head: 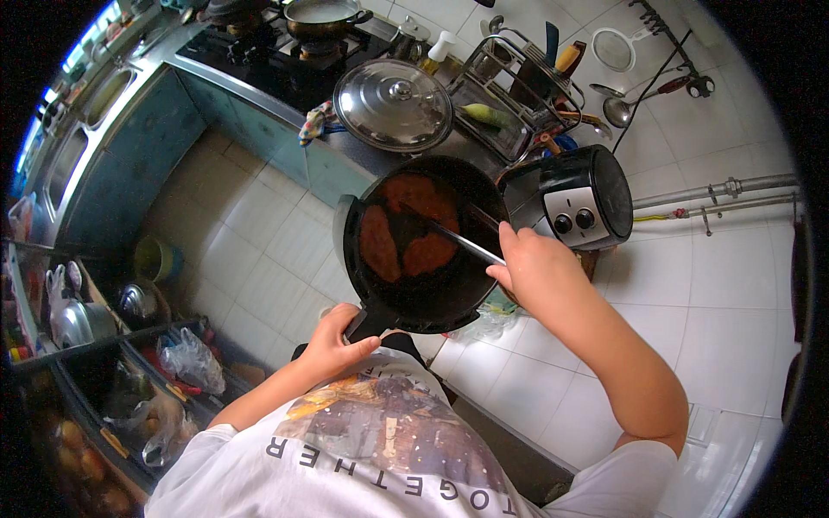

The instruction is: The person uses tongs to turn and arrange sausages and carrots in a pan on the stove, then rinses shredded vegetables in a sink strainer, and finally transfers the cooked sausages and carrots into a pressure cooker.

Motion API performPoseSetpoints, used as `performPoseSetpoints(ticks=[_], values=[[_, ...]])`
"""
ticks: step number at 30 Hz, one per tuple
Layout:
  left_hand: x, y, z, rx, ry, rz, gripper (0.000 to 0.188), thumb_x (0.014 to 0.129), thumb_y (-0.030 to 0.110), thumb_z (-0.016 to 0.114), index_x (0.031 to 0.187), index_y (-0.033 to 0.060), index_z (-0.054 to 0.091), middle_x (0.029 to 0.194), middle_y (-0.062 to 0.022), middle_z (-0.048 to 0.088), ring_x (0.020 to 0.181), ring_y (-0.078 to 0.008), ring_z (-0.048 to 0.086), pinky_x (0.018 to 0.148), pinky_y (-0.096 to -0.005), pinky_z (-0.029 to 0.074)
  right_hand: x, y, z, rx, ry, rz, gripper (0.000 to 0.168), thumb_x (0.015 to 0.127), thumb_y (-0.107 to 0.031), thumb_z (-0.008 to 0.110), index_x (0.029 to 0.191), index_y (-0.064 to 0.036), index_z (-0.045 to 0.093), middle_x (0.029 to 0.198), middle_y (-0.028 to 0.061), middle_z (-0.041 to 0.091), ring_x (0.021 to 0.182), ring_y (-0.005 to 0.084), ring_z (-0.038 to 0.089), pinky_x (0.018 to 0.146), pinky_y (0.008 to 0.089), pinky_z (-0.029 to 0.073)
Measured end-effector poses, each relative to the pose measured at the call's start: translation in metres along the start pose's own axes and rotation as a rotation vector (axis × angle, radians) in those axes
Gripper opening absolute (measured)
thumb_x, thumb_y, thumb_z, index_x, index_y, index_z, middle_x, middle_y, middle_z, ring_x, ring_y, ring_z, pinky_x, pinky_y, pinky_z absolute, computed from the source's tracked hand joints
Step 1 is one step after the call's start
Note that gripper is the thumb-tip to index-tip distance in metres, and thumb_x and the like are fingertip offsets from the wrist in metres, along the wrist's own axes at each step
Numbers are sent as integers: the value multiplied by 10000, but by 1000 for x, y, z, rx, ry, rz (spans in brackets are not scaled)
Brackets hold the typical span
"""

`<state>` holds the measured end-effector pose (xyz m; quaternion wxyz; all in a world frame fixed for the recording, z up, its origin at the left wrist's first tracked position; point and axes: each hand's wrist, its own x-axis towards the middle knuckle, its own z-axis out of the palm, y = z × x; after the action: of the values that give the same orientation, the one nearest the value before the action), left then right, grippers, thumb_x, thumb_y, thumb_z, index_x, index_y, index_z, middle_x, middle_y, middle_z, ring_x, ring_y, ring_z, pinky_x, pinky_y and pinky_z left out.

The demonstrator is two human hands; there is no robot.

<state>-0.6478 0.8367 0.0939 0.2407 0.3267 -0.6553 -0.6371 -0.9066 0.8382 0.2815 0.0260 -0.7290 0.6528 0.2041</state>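
Note:
My left hand [344, 340] grips the handle of a black air fryer basket [447, 304], which is held up in front of my body. Several reddish-brown pieces of food [379, 243], probably meat, lie flat on its bottom. In my right hand [534, 262] is a pair of metal tongs or chopsticks [467, 246], reaching down into the basket; one tip is at the food, and whether it grips a piece I cannot tell. The air fryer body [586, 197], black and silver with two knobs, stands just beyond the basket to the right.
A round metal lid [394, 103] covers a pan on the counter. Behind it are a gas hob [259, 71] with a pot [324, 18] and a wire rack [518, 97] holding knives. Open drawers [139, 382] with plastic bags stand at my left. Gas pipes [732, 189] run along the tiled wall.

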Motion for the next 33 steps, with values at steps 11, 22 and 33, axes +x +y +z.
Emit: performPoseSetpoints(ticks=[11,22,33], values=[[-3,11,-6,84,-21,60,417,698,357,673,725,-31,524,720,-147,506,751,-277,482,680,-364,390,13,10,-28,-82,-132,1,484,761,-357,636,1008,42,515,844,172,546,734,302,592,634,366,496],[-4,13,-7,127,-48,85,417,695,340,688,767,-39,530,743,-162,522,780,-292,484,704,-376,400,42,-3,-36,-185,-299,-75,458,756,-335,650,947,66,541,868,179,553,756,293,606,666,327,511],[-9,27,-13,156,48,67,411,685,336,689,768,-34,531,732,-149,521,775,-288,479,703,-374,392,50,-22,-45,-238,-217,9,451,750,-330,664,951,54,539,905,186,566,788,301,611,685,331,513]])
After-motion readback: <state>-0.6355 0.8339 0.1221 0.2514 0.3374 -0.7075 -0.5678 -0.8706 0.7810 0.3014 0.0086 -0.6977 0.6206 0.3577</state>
